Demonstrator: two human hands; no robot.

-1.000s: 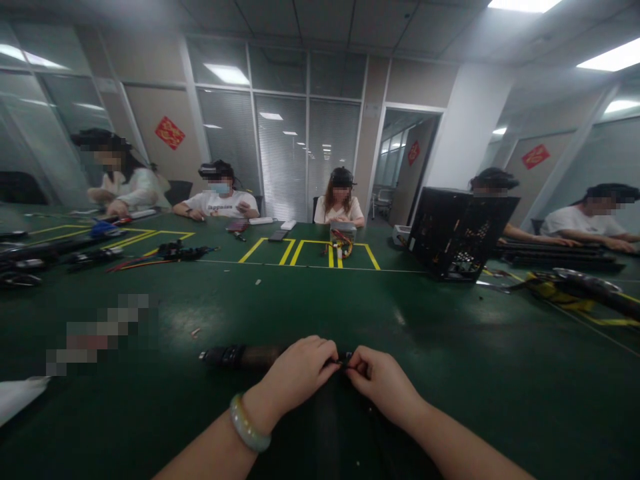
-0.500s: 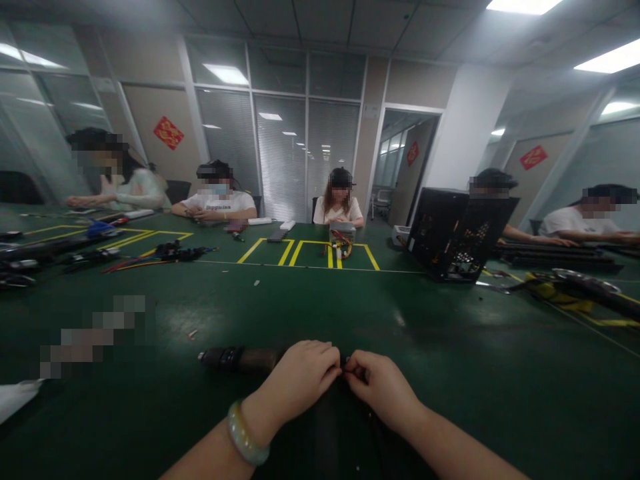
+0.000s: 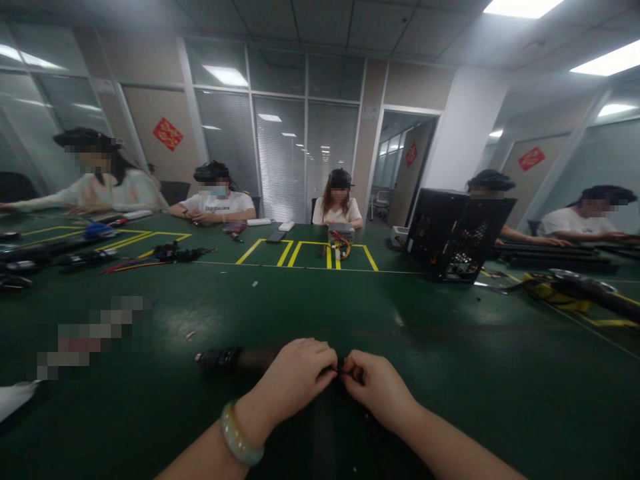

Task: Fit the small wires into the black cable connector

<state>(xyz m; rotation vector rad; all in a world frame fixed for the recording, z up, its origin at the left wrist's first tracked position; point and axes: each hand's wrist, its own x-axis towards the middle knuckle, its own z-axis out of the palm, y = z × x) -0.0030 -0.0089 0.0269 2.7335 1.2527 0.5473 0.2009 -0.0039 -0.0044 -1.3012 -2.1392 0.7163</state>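
My left hand (image 3: 299, 375), with a pale green bangle on its wrist, is curled closed over a dark sleeved cable bundle (image 3: 235, 360) that lies across the green table (image 3: 450, 347) in front of me. My right hand (image 3: 376, 387) is pinched closed against the left one, its fingertips on a small dark part between the two hands. What that part is stays hidden by the fingers. A black flat piece (image 3: 327, 433) runs from the hands toward me.
Several other people sit round the table at work. A black computer case (image 3: 453, 233) stands at the right, a power supply with coloured wires (image 3: 340, 241) in the yellow-marked area at the far side, and cables and tools (image 3: 170, 253) at the left.
Both hands have stayed together on the cable with only small finger shifts. The person at far left has stretched an arm out to the left.
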